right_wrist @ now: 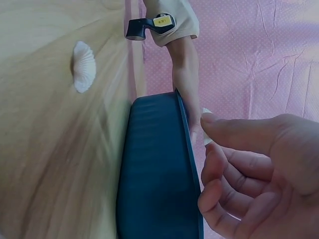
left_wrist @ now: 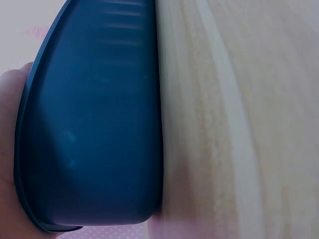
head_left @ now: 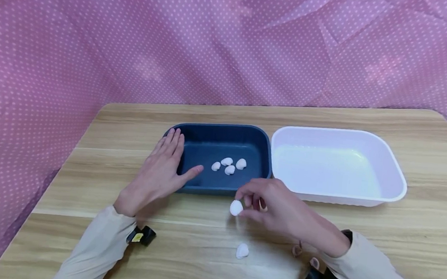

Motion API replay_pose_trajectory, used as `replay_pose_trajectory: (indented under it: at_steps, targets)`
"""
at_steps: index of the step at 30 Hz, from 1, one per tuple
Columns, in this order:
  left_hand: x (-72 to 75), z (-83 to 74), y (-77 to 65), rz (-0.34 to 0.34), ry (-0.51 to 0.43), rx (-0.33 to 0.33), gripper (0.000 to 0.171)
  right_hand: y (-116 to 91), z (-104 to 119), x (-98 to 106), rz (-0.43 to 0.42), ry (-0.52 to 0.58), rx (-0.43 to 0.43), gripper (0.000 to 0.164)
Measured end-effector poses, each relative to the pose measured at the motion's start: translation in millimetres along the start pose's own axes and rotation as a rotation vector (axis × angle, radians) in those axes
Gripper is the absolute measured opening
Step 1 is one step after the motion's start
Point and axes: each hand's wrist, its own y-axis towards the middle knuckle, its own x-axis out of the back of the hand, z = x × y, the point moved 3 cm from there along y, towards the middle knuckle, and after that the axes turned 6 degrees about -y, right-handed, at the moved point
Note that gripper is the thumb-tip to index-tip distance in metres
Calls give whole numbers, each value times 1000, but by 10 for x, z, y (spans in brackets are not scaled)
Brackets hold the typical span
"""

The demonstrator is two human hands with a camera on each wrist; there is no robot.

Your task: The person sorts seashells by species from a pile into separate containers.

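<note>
My left hand (head_left: 160, 167) rests on the left rim of a dark blue tray (head_left: 202, 190), its fingers straight and the thumb reaching over the inside. Several white ribbed seashells lie on the tray floor, one of them a shell (head_left: 241, 163) toward the right. In front of the tray's near edge, my right hand (head_left: 281, 208) pinches a white seashell (head_left: 236, 207) between thumb and fingertips. The right wrist view shows only slivers of that shell past the thumb. Another white seashell (head_left: 242, 251) lies on the table below this hand.
A white tray (head_left: 347, 200) stands right beside the blue one. Small brownish shells, such as one shell (head_left: 297, 250), lie under the right forearm, partly hidden. Pink dotted cloth (head_left: 216, 44) hangs behind the wooden table (head_left: 179, 261).
</note>
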Motion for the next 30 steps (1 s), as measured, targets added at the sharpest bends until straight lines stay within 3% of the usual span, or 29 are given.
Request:
replay_pose_trajectory:
  at_steps: [14, 30]
  targets:
    - [-3, 3, 0, 13, -17, -2, 102, 190, 30, 36, -75, 76, -2, 18]
    - [-1, 5, -15, -1, -14, -14, 100, 499, -43, -68, -106, -25, -232, 17]
